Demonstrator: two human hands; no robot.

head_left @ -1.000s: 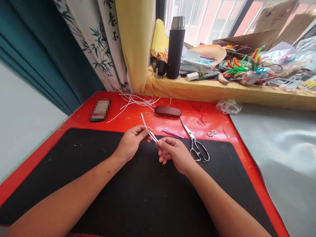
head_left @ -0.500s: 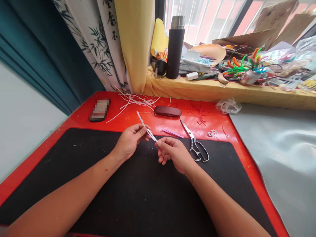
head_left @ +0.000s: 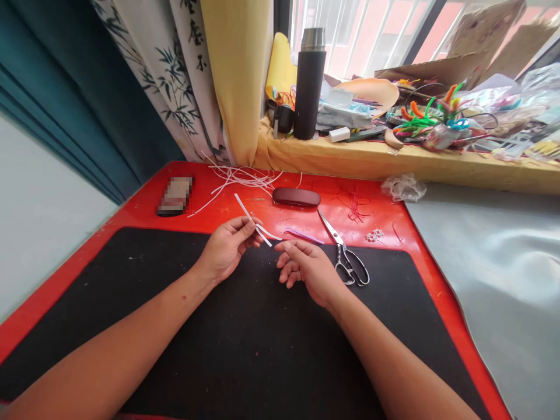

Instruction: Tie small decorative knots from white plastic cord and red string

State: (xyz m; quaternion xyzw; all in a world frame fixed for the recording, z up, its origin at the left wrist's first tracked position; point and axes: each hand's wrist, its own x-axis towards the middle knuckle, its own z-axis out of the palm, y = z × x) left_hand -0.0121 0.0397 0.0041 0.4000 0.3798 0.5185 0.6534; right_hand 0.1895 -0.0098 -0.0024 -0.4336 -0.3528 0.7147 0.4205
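Observation:
My left hand (head_left: 227, 248) pinches narrow white strips (head_left: 243, 206) between thumb and fingers above the far edge of the black mat. One straight end sticks up to the left; two ends fan out to the right of the fingers. My right hand (head_left: 308, 268) is just right of those ends, its fingers loosely curled and apart, with nothing seen in them. The upper strip end comes close to its fingertips; whether they touch, I cannot tell. A purple curved tool like tweezers (head_left: 305, 235) lies beyond my right hand, and scissors (head_left: 343, 251) lie to its right.
On the red table (head_left: 144, 201) are a pixelated phone-like object (head_left: 175, 196), a pile of white strips (head_left: 245, 177), a maroon case (head_left: 296, 196), red threads (head_left: 357, 205) and small beads (head_left: 374, 235). A dark flask (head_left: 310, 93) stands on the cluttered windowsill.
The strip ends that my right fingers were pinching together have come free and spread apart. My left hand has tilted slightly left with the strips.

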